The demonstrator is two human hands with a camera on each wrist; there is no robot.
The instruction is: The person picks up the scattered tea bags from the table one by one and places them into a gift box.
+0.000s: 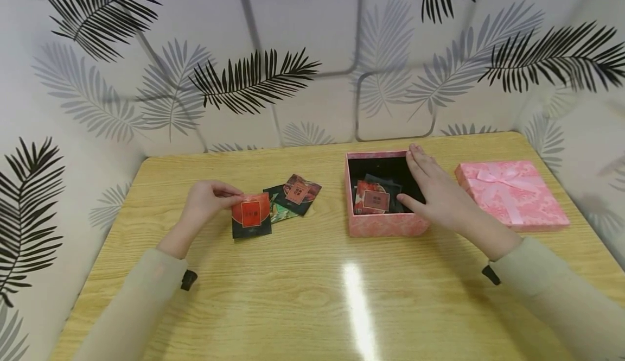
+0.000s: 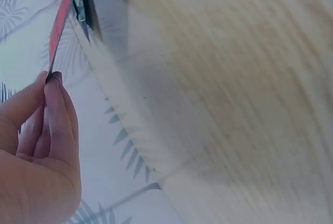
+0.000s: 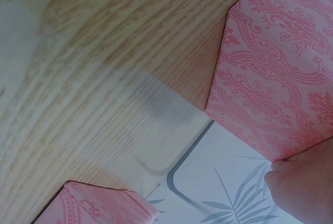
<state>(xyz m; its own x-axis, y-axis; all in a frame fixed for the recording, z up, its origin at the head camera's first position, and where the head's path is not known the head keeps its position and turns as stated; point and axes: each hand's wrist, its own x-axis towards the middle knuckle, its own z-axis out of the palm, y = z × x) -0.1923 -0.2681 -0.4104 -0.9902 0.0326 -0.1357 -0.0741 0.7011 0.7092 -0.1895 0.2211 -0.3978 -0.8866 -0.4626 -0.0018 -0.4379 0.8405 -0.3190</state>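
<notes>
My left hand (image 1: 207, 203) pinches a red and black sachet (image 1: 251, 217) by its upper left edge, thumb against fingers. In the left wrist view that sachet (image 2: 60, 29) shows nearly edge-on beyond the fingertips. Right beside it lie a green and black sachet (image 1: 281, 204) and a dark red one (image 1: 301, 194), overlapping. My right hand (image 1: 441, 195) rests on the right side of an uncovered pink box (image 1: 386, 225), fingers extended along the rim and thumb over the opening. Inside the box are several sachets (image 1: 375, 198), partly covered by its front wall.
A pink lid (image 1: 515, 195) with a ribbon bow lies to the right of the box, close to the right forearm. The wooden table (image 1: 293, 296) meets a wall (image 1: 312, 106) with a leaf pattern along its back edge.
</notes>
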